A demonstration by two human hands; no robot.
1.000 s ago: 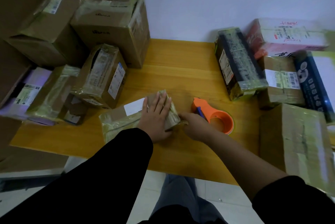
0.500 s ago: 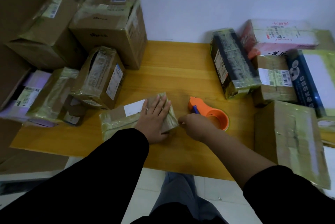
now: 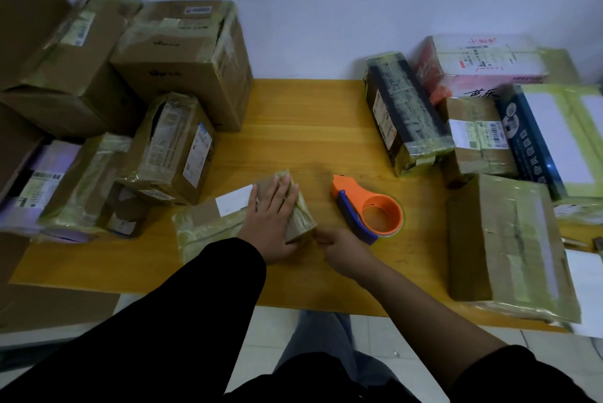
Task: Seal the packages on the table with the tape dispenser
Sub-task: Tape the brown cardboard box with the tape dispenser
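Head view: left hand (image 3: 270, 223) flat on package (image 3: 202, 223), fingers straight; right hand (image 3: 346, 249) curled, grip unclear; dispenser (image 3: 359, 203) just right of it.

**Few Words Can Be Read on the Boxes**

At two o'clock, the pink and white box (image 3: 483, 60) has two big black hand-written signs on its front that look like "苗乐". The red writing on its top is too small to read. At three o'clock, the brown box (image 3: 478, 154) has a white label with black bar codes, but the numbers are too tiny. The dark blue box (image 3: 522, 141) beside it has a row of blurry white signs. At eleven o'clock, the big brown box (image 3: 176, 76) shows a dark printed mark and a blue sticker, and neither can be read. At nine o'clock, the purple package (image 3: 55, 158) has a bar code label. In the middle, the small package (image 3: 202, 223) has a white label that looks blank.
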